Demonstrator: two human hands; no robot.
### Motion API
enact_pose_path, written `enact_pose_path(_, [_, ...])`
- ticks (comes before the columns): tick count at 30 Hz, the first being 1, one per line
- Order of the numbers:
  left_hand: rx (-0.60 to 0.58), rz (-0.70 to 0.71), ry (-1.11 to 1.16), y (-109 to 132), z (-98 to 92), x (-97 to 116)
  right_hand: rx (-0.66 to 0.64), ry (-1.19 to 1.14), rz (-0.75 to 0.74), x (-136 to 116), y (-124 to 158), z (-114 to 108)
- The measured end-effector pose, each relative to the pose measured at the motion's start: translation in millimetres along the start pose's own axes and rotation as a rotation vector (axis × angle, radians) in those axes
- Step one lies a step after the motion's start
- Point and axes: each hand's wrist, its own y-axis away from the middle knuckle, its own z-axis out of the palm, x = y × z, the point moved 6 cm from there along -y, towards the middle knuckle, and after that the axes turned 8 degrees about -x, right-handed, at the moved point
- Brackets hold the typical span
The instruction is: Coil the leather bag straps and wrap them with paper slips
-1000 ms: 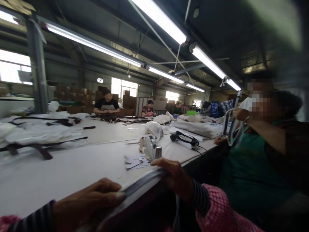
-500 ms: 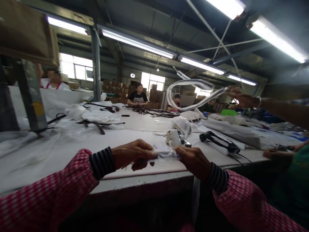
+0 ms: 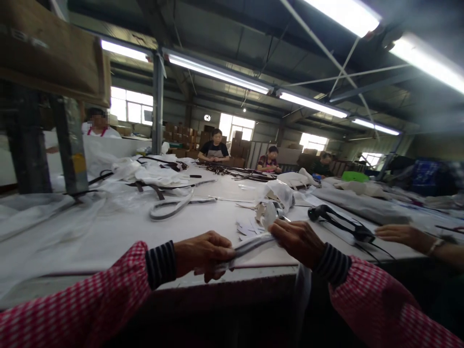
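Between my two hands stretches a grey strap in a clear plastic sleeve [image 3: 253, 245], just above the table's front edge. My left hand [image 3: 207, 253] is closed on its left end, thumb on top. The fingers of my right hand [image 3: 295, 241] pinch the other end. A length of clear plastic hangs below my right hand, over the table edge. Beyond the strap lie small white paper tags [image 3: 249, 227] and a tape dispenser [image 3: 270, 212] beside crumpled plastic. Farther left, another grey strap [image 3: 170, 212] rests in a loop on the white table [image 3: 119, 241].
A black handheld device [image 3: 339, 222] with a cable lies right of my hands. A co-worker's hand [image 3: 406, 237] rests at the right edge. Dark straps [image 3: 232, 170] and white plastic bags [image 3: 145, 171] cover the far side, where several people sit. A metal post [image 3: 67, 145] stands left.
The looped strap that was in the air from the co-worker's hand now lies on the table. That hand has lowered. The sleeved strap between my hands shows more length and tilts up rightward.
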Motion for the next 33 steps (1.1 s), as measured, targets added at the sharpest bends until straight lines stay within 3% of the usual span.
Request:
enact_pose_path(7, [0.237, 0.01, 0.075, 13.9, 5.5, -35.6, -0.047, -0.029, -0.069, -13.4, 2.6, 21.4])
enact_pose_path(14, [0.155, -0.045, 0.214, 33.2, 12.7, -59.1, -0.006, -0.113, -0.125, -27.8, -11.7, 18.0])
enact_pose_path(18, [0.163, 0.076, 0.261, 37.8, 25.4, -41.6, 0.08, -0.17, -0.038, -13.4, -16.9, 14.5])
enact_pose_path(22, [0.232, 0.375, 0.327, 45.2, 31.0, 14.8, 0.105, -0.638, 0.196, -7.3, -21.8, 38.2])
enact_pose_path(26, [0.276, 0.644, 0.31, 38.0, 28.9, 68.6, 0.101, -1.413, 0.398, -53.0, -39.0, 80.1])
enact_pose_path(28, [0.383, 0.704, 0.284, 28.3, 20.2, 76.6, 0.024, -1.752, 0.457, -88.8, -45.7, 97.4])
enact_pose_path(30, [0.57, 0.713, 0.189, 20.3, 7.2, 71.3, -0.074, -1.986, 0.468, -119.4, -44.9, 105.0])
enact_pose_path(33, [0.791, 0.664, -0.136, 13.9, -5.4, 50.9, -0.198, -2.037, 0.458, -138.2, -28.1, 100.9])
